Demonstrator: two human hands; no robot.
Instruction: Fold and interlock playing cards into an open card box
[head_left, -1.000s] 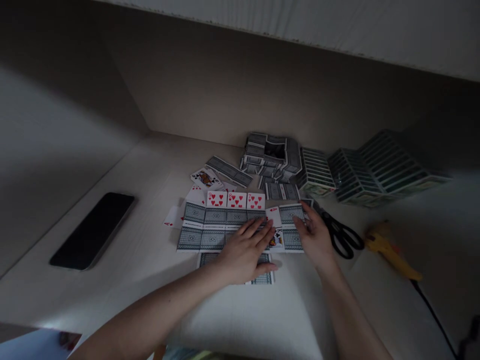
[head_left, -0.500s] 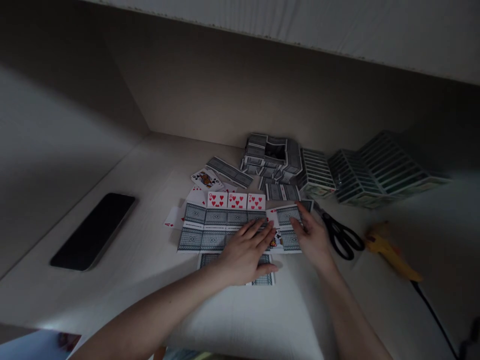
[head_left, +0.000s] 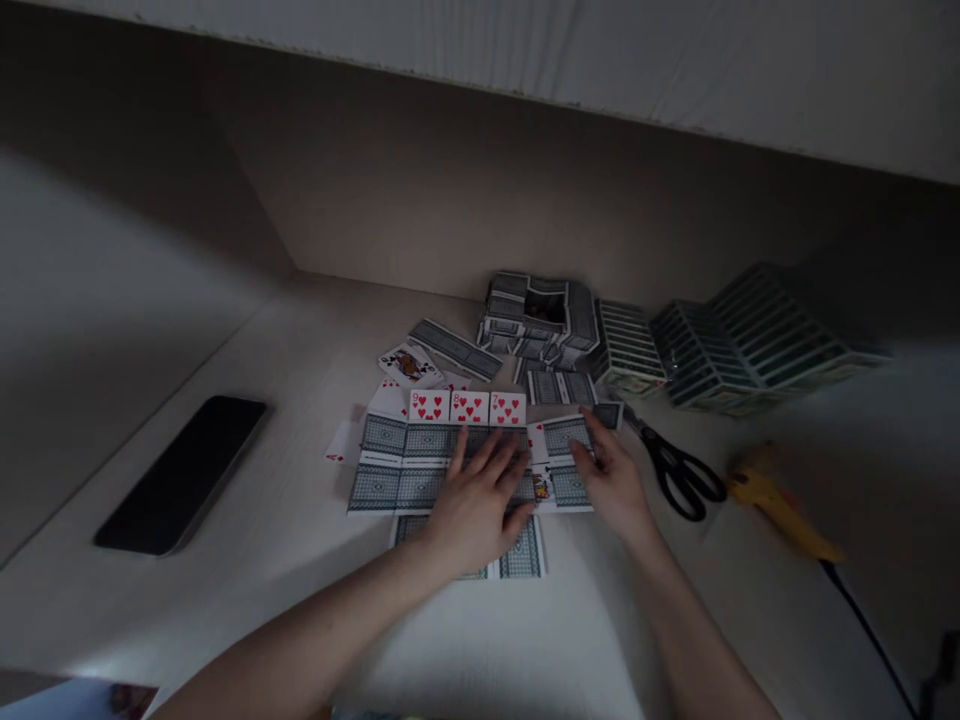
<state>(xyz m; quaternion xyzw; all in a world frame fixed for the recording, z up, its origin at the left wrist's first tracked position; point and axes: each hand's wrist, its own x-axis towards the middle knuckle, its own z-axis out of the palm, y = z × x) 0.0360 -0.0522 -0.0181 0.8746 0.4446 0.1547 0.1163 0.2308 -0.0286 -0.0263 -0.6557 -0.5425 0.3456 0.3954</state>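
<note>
My left hand (head_left: 476, 505) lies flat, fingers spread, on a panel (head_left: 376, 486) of playing cards joined edge to edge, their grey patterned backs up. At the panel's right end, my right hand (head_left: 619, 485) grips the edge of a playing card (head_left: 561, 436) between thumb and forefinger. Part of a face card (head_left: 543, 487) shows between the two hands. Three folded heart cards (head_left: 469, 407), a nine, an eight and a seven, stick out along the far edge. Beneath the near edge sits another row of cards (head_left: 523, 556), partly hidden by my left wrist.
Behind the panel stands a folded-card structure (head_left: 506, 305), with striped card pieces (head_left: 772, 335) to its right. Black-handled scissors (head_left: 682, 475) and a yellow glue gun (head_left: 784, 505) lie right of my hands. A black phone (head_left: 180, 475) rests at left, loose cards (head_left: 409, 364) behind the panel.
My left hand's fingers have spread and shifted slightly left across the panel. My right hand stays at the card on the right end. The whole view has shifted slightly.
</note>
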